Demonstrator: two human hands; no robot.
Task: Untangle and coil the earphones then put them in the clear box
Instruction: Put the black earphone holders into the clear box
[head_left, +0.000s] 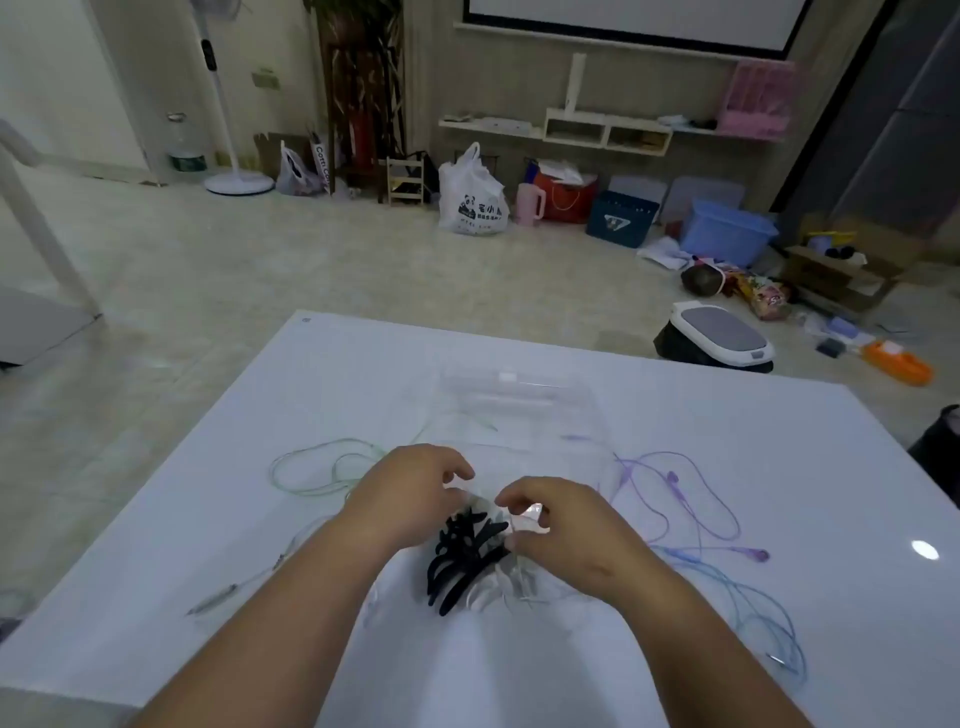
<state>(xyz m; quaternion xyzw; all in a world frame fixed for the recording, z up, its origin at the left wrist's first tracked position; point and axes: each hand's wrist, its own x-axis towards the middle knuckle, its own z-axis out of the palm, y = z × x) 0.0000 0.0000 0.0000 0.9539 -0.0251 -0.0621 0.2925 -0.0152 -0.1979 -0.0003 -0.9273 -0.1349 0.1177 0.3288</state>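
**Tie bag worked at centre frame; earphones lie loose on the table**

Head view: the left hand (410, 493) and right hand (561, 525) are held close together, fingers curled and pinching a clear bag (485, 592) in which black ties (467, 551) are kept. Green earphones (311, 467) are spread at centre left, purple earphones (675, 483) at centre right and blue earphones (753, 597) at lower right, all uncoiled on the table (779, 441). The step is judged preparatory: a tie is to be drawn out, then one cord picked up and coiled. The clear box (519, 384) sits just above the hands. Faint strands show at its walls, but whether they lie inside cannot be told.
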